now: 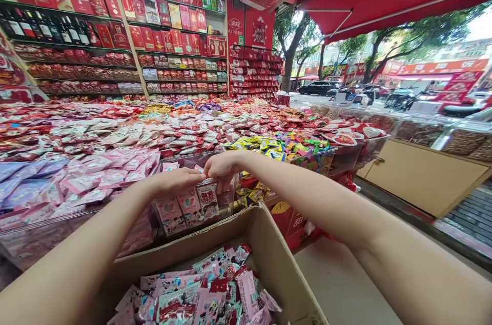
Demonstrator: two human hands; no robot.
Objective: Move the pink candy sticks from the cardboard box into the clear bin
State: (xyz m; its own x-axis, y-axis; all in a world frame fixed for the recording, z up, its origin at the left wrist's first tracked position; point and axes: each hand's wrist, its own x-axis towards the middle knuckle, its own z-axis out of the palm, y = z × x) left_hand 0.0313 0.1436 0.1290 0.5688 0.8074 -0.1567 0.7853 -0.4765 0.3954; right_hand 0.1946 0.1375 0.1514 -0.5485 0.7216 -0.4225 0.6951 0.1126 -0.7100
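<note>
My left hand (pixel 185 177) reaches over the front wall of a clear plastic bin (pixel 226 201), its fingers stretched out nearly flat. My right hand (pixel 222 166) meets its fingertips from the right. The right fingers bend downward at the bin, apart from one another, and I see nothing held in them. Pink packets (pixel 189 204) with cartoon prints stand upright in the bin, just below both hands. Close in front of me is an open cardboard box (pixel 286 258), with many loose pink, white and red candy packets (pixel 207 289) inside.
Pink packets (pixel 107 176) are heaped in a bin at the left. Yellow-wrapped sweets (pixel 265 148) lie to the right of the hands. Farther back spread wide piles of red and white packets (pixel 184 133). Shelves (pixel 142 22) line the wall, and a wooden panel (pixel 418 174) stands at the right.
</note>
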